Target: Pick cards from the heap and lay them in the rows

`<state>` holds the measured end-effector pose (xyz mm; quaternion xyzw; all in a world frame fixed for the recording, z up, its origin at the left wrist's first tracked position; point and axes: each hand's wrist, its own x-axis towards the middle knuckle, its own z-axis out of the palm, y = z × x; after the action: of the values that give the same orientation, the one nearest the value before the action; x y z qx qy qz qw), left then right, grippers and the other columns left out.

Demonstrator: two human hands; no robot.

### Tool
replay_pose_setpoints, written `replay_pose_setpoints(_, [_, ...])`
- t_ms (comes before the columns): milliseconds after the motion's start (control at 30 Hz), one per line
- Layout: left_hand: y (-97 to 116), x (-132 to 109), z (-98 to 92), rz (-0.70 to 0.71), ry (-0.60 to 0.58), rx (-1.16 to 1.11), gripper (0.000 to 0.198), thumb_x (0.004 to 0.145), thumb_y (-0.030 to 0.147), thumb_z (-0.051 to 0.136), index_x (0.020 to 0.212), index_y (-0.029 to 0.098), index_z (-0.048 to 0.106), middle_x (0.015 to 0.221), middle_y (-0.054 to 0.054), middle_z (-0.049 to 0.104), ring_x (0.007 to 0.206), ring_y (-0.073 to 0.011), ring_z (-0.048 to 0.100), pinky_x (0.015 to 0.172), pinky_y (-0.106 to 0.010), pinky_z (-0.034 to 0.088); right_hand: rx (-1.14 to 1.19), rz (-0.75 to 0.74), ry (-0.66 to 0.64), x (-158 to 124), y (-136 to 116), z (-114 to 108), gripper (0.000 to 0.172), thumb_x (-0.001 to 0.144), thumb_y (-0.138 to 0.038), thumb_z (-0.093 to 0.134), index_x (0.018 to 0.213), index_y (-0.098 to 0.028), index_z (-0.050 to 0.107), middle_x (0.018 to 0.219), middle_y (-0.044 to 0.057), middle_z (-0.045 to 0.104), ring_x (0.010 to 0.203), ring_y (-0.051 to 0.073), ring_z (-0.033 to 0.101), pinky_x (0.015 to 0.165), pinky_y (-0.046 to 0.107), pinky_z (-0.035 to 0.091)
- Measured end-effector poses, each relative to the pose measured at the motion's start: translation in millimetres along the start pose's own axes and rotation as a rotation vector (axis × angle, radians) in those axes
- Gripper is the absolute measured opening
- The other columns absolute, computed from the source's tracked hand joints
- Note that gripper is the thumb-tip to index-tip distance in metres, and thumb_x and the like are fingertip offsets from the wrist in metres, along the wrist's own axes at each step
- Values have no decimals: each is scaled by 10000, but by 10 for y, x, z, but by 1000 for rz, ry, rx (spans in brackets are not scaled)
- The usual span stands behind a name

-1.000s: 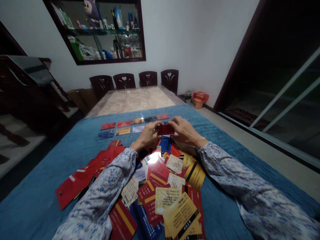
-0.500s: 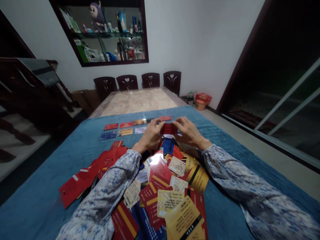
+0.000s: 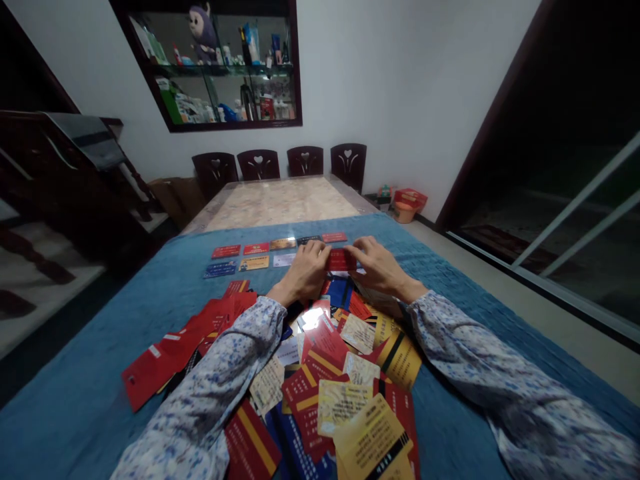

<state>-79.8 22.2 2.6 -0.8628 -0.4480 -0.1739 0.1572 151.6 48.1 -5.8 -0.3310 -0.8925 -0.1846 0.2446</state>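
Both hands pinch one red card (image 3: 341, 260) by its ends, low over the blue cloth (image 3: 125, 293). My left hand (image 3: 306, 269) grips its left end and my right hand (image 3: 376, 267) its right end. Just beyond lie two short rows of cards (image 3: 260, 256) laid flat side by side: red, gold, dark and blue ones. Under and behind my wrists spreads a loose heap of cards (image 3: 330, 373), red, yellow and blue, reaching the near edge.
The blue cloth covers the near half of a long marble-topped table (image 3: 275, 200). Several dark chairs (image 3: 280, 163) stand at its far end below a wall cabinet (image 3: 225, 60). A red basket (image 3: 410, 199) sits on the floor at right, by a glass door.
Both hands have lowered the red card slightly toward the cloth, close to the laid-out rows. The camera view has shifted a little.
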Motion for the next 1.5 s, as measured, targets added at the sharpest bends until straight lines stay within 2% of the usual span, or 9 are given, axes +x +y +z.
replay_pose_setpoints(233, [-99,-28,-126,-38,-94,33,444,868,287,677,1264,115,571,1263,-192,597,1173,-338,542,970,-461,460,48,-29,-82,163,-20,-4,391,837,-221,663,1218,-141,623,1138,167,600,998,291,490,815,390,450])
replay_pose_setpoints(367, [-183,-103,-224,-62,-123,38,380,842,203,665,1207,134,584,1237,-179,602,1172,-328,541,971,-450,467,80,-66,-131,320,-68,-5,319,847,-246,671,1145,-137,645,1107,163,607,994,284,499,812,384,453])
replay_pose_setpoints(500, [-308,-205,-283,-93,-142,42,398,813,135,637,1206,149,580,1253,-171,591,1203,-321,531,984,-455,469,130,-102,-139,492,-145,50,288,839,-254,691,1107,-155,659,1109,150,607,1016,280,511,846,387,458])
replay_pose_setpoints(733, [-564,-406,-343,-166,-176,73,529,765,45,591,1280,166,558,1293,-163,581,1213,-318,526,964,-448,485,159,-129,-188,802,-345,192,258,831,-274,717,1059,-161,670,1069,124,601,948,251,531,819,361,444])
replay_pose_setpoints(933, [-749,-569,-422,-222,-207,71,564,749,24,589,1295,162,563,1277,-164,579,1191,-321,542,976,-457,479,180,-130,-229,1042,-542,295,225,854,-268,700,1047,-154,671,1065,118,589,925,227,535,757,316,408])
replay_pose_setpoints(1133, [-929,-723,-522,-260,-252,96,472,765,44,579,1220,170,582,1235,-152,587,1163,-310,541,966,-451,478,205,-149,-262,1278,-728,404,220,858,-269,692,1045,-155,671,1071,117,590,912,225,549,744,307,405])
replay_pose_setpoints(1500, [-1360,-975,-533,-340,-265,60,409,766,93,587,1165,180,601,1216,-142,577,1147,-304,539,975,-462,469,278,-165,-352,1725,-999,541,227,871,-287,673,1045,-140,689,1098,128,599,921,223,579,754,296,418])
